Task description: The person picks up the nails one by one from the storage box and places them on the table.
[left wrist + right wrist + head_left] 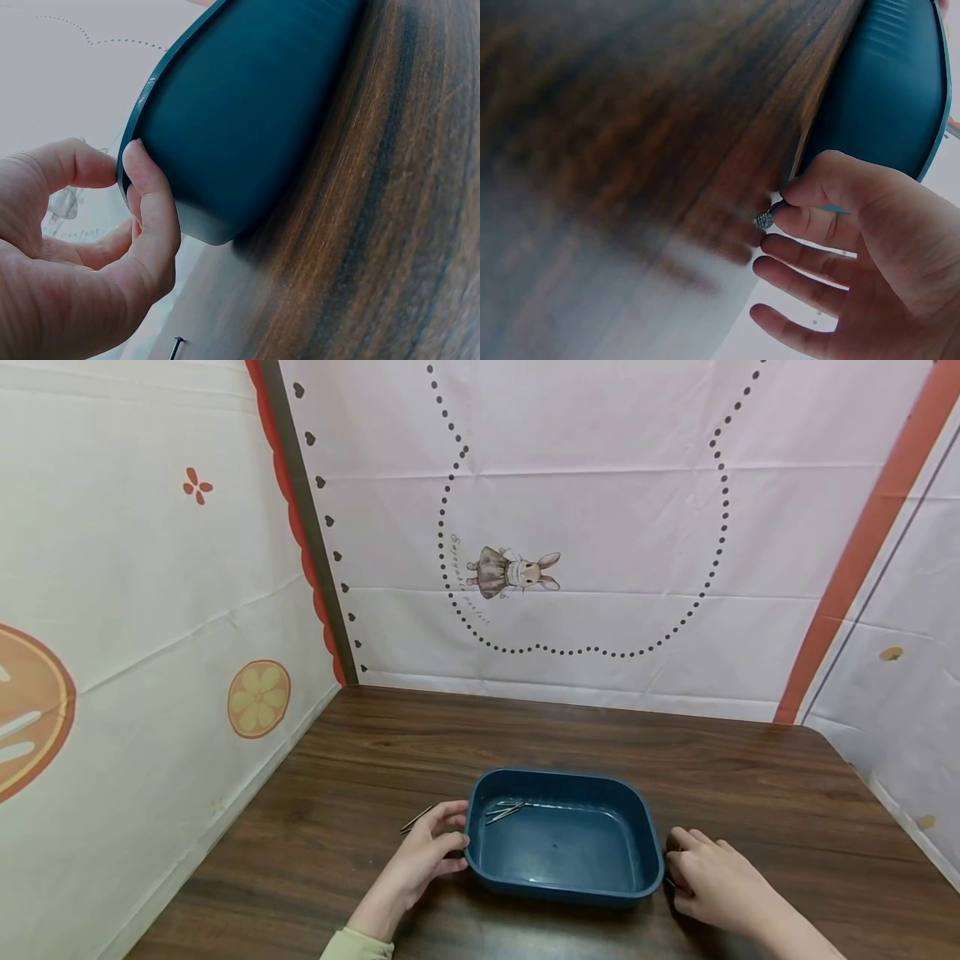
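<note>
A dark blue rectangular plastic basin (558,893) stands on the table, several thin metal nails (506,812) lying in its far left part. My left hand (427,852) pinches the basin's left rim between thumb and fingers, which the left wrist view shows up close. Just beyond that hand, more nails (416,819) lie on the tabletop. Beside the basin's right wall, my right hand (712,877) is down low at the table. Its thumb and index finger pinch a nail (764,220), the round textured head showing in the right wrist view; the other fingers are spread slightly.
The brown wood-grain table (420,727) extends around the basin. Printed white cloth walls (600,527) rise along its back, left and right sides.
</note>
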{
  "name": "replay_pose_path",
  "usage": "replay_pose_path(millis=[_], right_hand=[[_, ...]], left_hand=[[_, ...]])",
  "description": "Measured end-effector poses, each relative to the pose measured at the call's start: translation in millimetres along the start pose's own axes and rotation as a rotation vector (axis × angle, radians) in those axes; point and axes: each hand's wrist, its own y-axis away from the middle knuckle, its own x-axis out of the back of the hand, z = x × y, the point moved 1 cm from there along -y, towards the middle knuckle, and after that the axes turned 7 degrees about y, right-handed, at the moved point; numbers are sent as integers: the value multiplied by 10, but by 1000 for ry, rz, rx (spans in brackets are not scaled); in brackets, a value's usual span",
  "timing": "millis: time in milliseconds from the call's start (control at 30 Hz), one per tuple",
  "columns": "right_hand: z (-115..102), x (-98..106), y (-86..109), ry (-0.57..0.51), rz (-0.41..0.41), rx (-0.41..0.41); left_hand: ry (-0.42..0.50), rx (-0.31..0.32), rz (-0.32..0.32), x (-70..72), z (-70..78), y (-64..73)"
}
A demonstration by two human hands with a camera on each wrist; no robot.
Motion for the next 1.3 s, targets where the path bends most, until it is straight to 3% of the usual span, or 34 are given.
replay_pose_path(millis=[467, 767, 1300], right_hand=[[-9, -1, -8, -7, -5, -6], [-6, 13, -15, -58, -81, -37], [-9, 25, -11, -105, -139, -78]], left_hand=[[-9, -1, 1, 9, -5, 8], [-9, 6, -1, 6, -3, 2], [-8, 1, -4, 4, -2, 5]])
